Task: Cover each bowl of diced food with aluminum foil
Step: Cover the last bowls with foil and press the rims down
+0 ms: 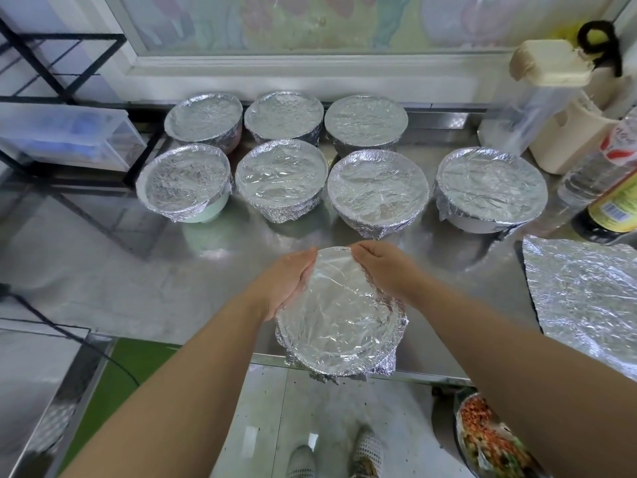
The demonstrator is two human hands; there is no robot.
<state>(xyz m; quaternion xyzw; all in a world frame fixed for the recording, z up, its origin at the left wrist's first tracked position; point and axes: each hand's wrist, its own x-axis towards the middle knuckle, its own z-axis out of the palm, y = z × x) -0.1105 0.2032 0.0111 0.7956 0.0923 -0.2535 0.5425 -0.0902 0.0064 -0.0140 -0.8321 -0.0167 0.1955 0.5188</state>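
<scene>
At 6 o'clock, lowest in view, are two shoes [301, 460] on a pale floor. At 5 o'clock, below the counter's edge and partly behind the right forearm, sits one open bowl [489, 439]. Red, yellow and green diced food shows in it.

Just above centre-bottom, at the near edge of the steel counter [138, 288], is the near bowl [339, 315]. It is round, so it has no long axis. Its mouth faces up and is sealed with foil crimped down the wall. I cannot tell whether it rests on the counter or is lifted.

The left hand [289, 284] lies on the bowl's 9-to-11 o'clock side. Its fingers are held together and nearly straight, pressing flat against the foil at the rim. The right hand [386, 270] is on the 1-to-3 o'clock side, with its fingers curled over the rim and gripping the foil there. The fingertips of both hands almost meet at the bowl's 12 o'clock.

At 3 o'clock one loose foil sheet [586, 305] lies flat on the counter. The frame cuts it off, so its long axis cannot be told.

Farther off, from 10 to 2 o'clock, is a front row [377, 188] of four covered bowls, all mouth-up. Behind it, at 11 to 12 o'clock, is a back row [284, 115] of three more. That makes eight covered bowls and one uncovered.

At 2 to 3 o'clock stand two bottles, one clear [606, 160] and one dark [617, 208].
</scene>
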